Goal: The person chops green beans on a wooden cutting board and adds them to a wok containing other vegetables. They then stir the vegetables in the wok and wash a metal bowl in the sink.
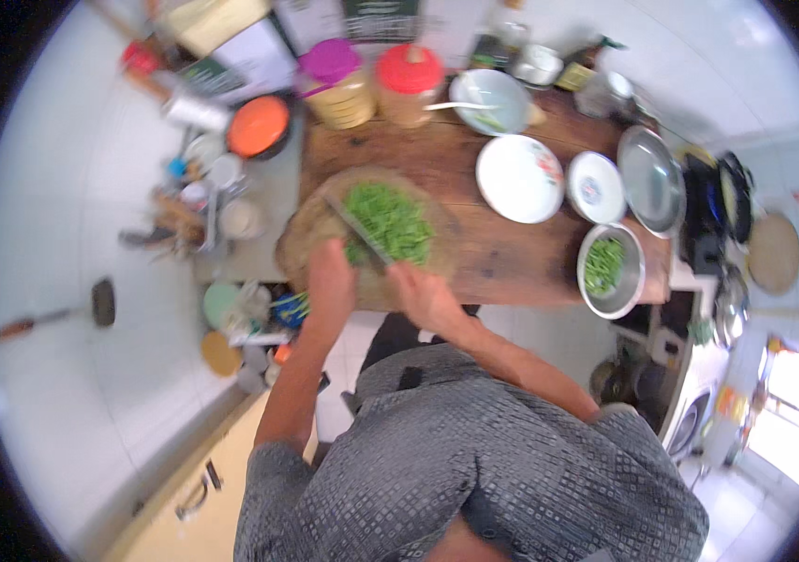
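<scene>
Head view: a person at a wooden counter [502,253], both forearms in from the lower edge.
Left hand [332,281]: resting at the near-left edge of the round chopping board [301,239], beside the greens; fingers look curled together, though blur keeps me from telling whether they pin any stems.
Greens [390,220]: heaped mid-board, mostly looking cut into short bits already.
Knife [359,228]: blade slanting across the pile's left side.
Right hand [423,292]: fingers clamped on the knife handle.
Steel bowl [613,272]: well right, holding more greens.
Progress: my read, chopping well along; board pile not yet moved into any bowl.
</scene>
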Action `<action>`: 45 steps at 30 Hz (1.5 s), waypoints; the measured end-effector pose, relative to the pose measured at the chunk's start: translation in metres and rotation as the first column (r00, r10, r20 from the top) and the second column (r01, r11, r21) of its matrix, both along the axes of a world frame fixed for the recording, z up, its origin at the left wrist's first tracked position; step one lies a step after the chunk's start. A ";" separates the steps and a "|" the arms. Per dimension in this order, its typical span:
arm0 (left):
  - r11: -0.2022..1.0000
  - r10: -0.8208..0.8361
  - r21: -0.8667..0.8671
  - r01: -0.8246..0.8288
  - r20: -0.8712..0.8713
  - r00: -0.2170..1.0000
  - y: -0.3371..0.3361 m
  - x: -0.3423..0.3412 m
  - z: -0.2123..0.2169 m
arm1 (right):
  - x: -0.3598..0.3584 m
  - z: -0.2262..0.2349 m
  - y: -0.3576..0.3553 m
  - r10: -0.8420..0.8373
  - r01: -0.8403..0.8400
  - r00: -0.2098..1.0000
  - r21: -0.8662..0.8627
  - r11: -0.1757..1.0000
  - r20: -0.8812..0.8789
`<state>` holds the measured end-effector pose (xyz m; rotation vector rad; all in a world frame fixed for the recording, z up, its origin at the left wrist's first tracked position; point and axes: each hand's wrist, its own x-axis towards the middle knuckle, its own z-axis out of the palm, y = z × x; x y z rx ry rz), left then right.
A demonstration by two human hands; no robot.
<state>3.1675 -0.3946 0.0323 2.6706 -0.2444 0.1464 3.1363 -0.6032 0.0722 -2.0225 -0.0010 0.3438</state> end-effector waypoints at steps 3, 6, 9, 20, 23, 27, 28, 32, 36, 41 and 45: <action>0.999 0.018 -0.032 -0.020 -0.055 0.998 -0.003 0.003 0.000 | -0.007 0.001 -0.004 -0.023 0.022 0.998 0.023 0.999 0.050; 1.000 0.018 0.006 -0.018 -0.121 0.992 -0.007 0.003 0.007 | -0.012 0.006 -0.010 -0.037 0.034 0.999 0.071 0.997 0.040; 0.998 0.012 0.060 -0.003 -0.150 0.989 -0.010 0.004 0.018 | -0.017 0.012 -0.016 -0.029 0.027 0.999 0.102 0.994 0.019; 0.998 0.003 0.067 0.008 -0.153 0.988 -0.004 0.012 0.009 | -0.038 0.018 -0.055 -0.188 0.269 0.927 0.225 0.936 -0.323; 0.997 0.013 0.072 0.001 -0.188 0.982 -0.003 0.012 0.009 | -0.044 0.025 -0.074 -0.200 0.389 0.853 0.331 0.860 -0.483; 0.999 0.042 -0.022 -0.046 -0.132 0.990 -0.002 0.007 0.016 | -0.050 0.025 -0.090 -0.252 0.498 0.820 0.423 0.757 -0.514; 0.992 0.082 -0.081 -0.094 -0.141 0.987 -0.001 0.007 0.016 | -0.051 0.023 -0.093 -0.281 0.547 0.781 0.393 0.739 -0.559; 0.964 0.062 -0.258 -0.060 -0.002 0.998 0.009 0.019 0.012 | -0.050 0.011 -0.103 -0.273 0.609 0.738 0.434 0.663 -0.618; 0.952 0.083 -0.289 -0.096 -0.057 0.995 0.023 0.032 0.004 | -0.044 0.003 -0.108 -0.249 0.649 0.699 0.450 0.613 -0.670; 0.958 0.077 -0.265 -0.109 -0.128 0.989 0.035 0.049 0.002 | -0.040 -0.003 -0.114 -0.207 0.637 0.695 0.457 0.621 -0.688; 0.973 0.056 -0.211 -0.096 -0.190 0.980 0.028 0.056 0.004 | -0.039 -0.009 -0.121 -0.131 0.639 0.680 0.496 0.587 -0.721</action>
